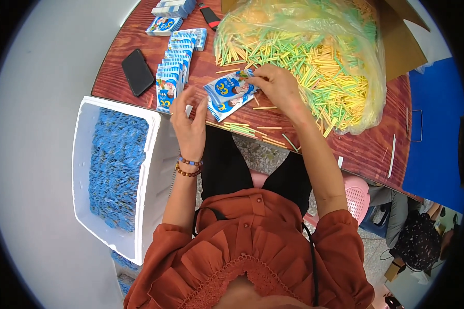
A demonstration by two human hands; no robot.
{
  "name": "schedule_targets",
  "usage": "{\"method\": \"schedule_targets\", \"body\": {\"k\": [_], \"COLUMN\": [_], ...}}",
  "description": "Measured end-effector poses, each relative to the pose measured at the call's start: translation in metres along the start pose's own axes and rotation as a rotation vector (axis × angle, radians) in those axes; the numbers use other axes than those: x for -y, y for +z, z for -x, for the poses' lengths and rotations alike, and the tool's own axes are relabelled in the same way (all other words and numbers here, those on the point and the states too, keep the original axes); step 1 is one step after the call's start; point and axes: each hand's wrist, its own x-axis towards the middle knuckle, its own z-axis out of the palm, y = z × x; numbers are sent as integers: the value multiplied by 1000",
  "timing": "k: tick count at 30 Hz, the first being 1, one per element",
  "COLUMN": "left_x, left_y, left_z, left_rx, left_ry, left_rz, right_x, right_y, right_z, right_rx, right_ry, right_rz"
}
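My right hand (281, 90) pinches the right end of a small blue and white printed packet (228, 87) between thumb and fingers. Under it lies a second packet (231, 107) of the same kind, near the table's front edge. Just left of these two, my left hand (188, 121) hovers with thumb and fingers apart, holding nothing that I can see. Beyond that hand, an overlapping row of such packets (172, 69) runs away from me along the table.
A clear bag (366, 103) full of pastel sticks (314, 72) covers the back right; loose sticks lie near the front edge. A black phone (137, 72) rests left. Beside the table stands a white foam box (149, 139) filled with blue pieces (116, 170).
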Motion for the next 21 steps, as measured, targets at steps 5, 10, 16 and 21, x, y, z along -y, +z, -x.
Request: {"method": "schedule_targets", "body": {"k": [5,10,16,21], "left_x": [-33,-18,5,-10], "left_y": [29,57,33,34], "left_z": [-10,-7,-9,-17], "left_rx": [58,19,64,-44], "left_ry": [-421,-374,194,82], "left_rz": [779,687,-494,-20], "right_x": [17,-3,-1,4], "right_y": [-24,3,18,8], "right_z": [20,22,8,0], "right_rx": [156,-19,-197,-178], "right_ry": [248,247,2,-71], "right_rz": [-689,-801,-136,-538]}}
